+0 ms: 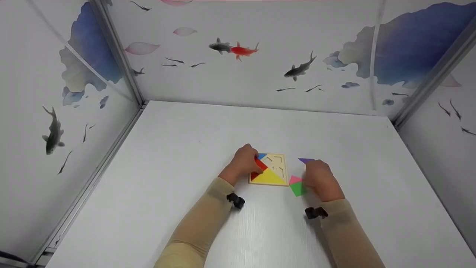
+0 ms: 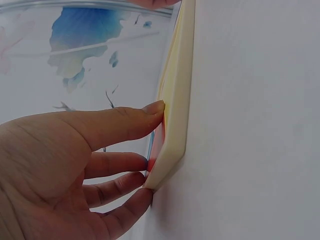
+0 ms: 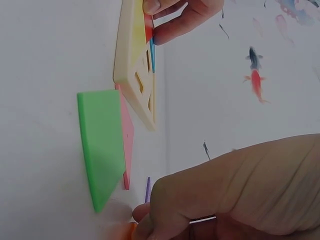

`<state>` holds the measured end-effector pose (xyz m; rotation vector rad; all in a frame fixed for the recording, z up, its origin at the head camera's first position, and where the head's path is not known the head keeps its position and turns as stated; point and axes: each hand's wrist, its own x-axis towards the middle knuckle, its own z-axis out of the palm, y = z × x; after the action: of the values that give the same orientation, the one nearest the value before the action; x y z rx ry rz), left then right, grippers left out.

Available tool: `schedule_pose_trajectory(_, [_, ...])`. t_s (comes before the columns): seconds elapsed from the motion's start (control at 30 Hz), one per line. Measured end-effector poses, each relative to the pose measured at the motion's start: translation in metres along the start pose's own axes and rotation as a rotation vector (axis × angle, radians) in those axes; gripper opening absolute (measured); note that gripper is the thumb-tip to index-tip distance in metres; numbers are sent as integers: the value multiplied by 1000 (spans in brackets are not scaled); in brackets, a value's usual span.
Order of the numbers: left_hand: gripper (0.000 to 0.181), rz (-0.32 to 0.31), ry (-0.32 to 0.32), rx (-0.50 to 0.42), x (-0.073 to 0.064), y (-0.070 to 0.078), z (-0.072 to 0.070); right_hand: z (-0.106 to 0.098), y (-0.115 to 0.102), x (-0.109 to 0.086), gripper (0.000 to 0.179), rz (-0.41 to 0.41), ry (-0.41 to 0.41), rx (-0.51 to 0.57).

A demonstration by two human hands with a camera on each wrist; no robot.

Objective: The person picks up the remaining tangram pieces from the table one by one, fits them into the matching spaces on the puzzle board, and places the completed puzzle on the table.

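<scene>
Table (image 1: 186, 156): lying under board (image 1: 286, 167)
Wall (image 1: 260, 82): rising behind board
Left hand (image 1: 243, 162): gripping board
Right hand (image 1: 320, 178): grip unclear
Orange piece (image 3: 132, 231): showing right-wrist only

White tabletop (image 1: 167, 149), fish-printed walls (image 1: 241, 82), grey metal posts (image 1: 119, 52)

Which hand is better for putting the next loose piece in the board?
Probably the right hand. It's down at the orange piece, close to the green piece and pink piece. The left hand holds the board by its left side, away from these loose pieces.
</scene>
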<state>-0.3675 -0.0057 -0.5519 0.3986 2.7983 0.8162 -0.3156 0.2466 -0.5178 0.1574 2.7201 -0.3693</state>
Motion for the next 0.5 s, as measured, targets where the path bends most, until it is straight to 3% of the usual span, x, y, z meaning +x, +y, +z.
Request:
schedule_pose_trajectory(0.2, [55, 28, 3, 20, 1, -1, 0, 0, -2, -2, 53, 69, -18, 113])
schedule_pose_trajectory(0.5, [58, 18, 1, 21, 2, -1, 0, -3, 2, -3, 43, 40, 10, 54])
